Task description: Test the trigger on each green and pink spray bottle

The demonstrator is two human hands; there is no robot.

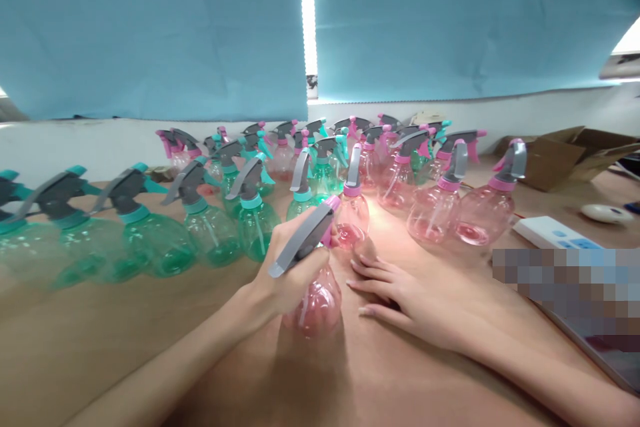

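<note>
My left hand (290, 267) is wrapped round the neck of a pink spray bottle (316, 303) with a grey trigger head (300, 240). The bottle stands on the wooden table (150, 320) in front of me. My right hand (395, 290) lies flat on the table just right of that bottle, fingers stretched out and holding nothing. Its fingertips point left toward the bottle and nearly touch it.
Several green spray bottles (150, 240) stand in a row at the left, several pink ones (450, 207) at the right, more behind. A cardboard box (565, 153) sits at the far right, a white remote-like device (555, 232) and a white mouse (607, 213) near it.
</note>
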